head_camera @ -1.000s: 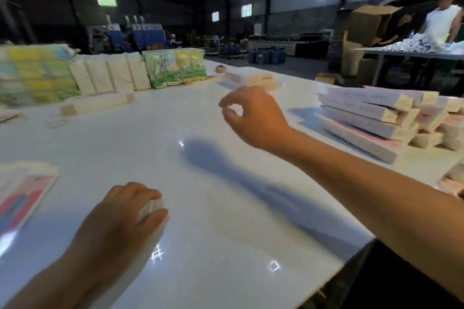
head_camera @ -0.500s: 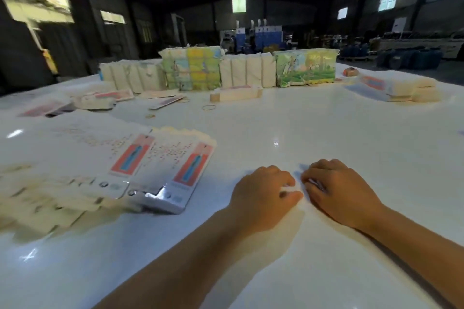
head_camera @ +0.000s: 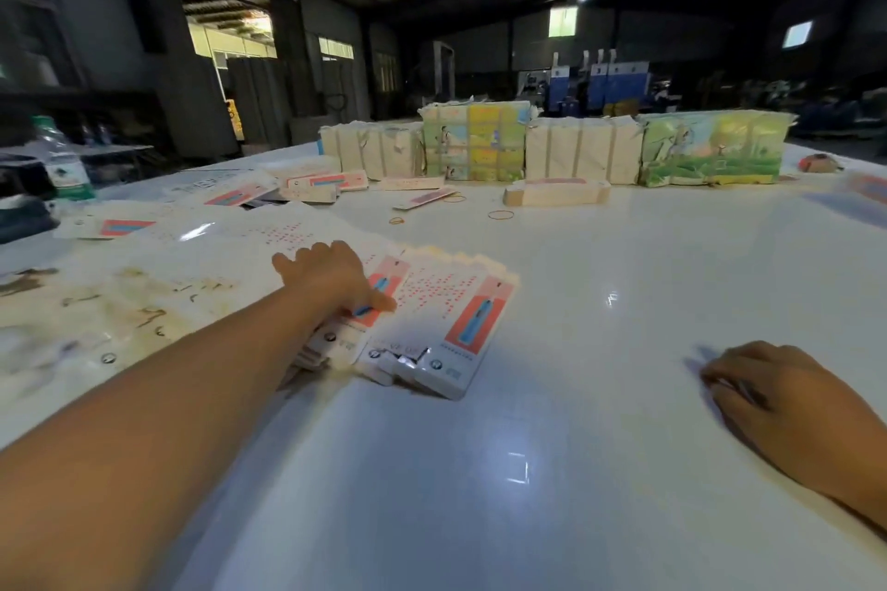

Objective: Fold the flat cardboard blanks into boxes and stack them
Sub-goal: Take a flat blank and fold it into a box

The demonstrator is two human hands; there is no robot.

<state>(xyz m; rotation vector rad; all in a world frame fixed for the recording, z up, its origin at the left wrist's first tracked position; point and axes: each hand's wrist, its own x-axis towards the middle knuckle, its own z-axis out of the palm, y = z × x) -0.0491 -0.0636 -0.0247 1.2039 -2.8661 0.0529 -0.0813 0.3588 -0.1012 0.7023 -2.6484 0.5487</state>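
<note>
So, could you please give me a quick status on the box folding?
Left hand flat on the pile of blanks, nothing lifted. Right hand idle on the table, holding nothing. Path clear; rubber bands lie farther back.

We see the left hand [head_camera: 331, 276] reaching out over a fanned stack of flat cardboard blanks [head_camera: 441, 322] on the white table [head_camera: 552, 470], fingers spread and lying on the printed top sheet, thumb touching its red and blue panel. The right hand [head_camera: 787, 403] rests apart on the bare tabletop, fingers loosely curled, with a small flat item half hidden under them. Farther back lies one folded box [head_camera: 557, 193], rubber bands [head_camera: 500, 215] near it, then a row of wrapped bundles [head_camera: 581, 149]. A water bottle [head_camera: 65, 158] stands at far left.
</note>
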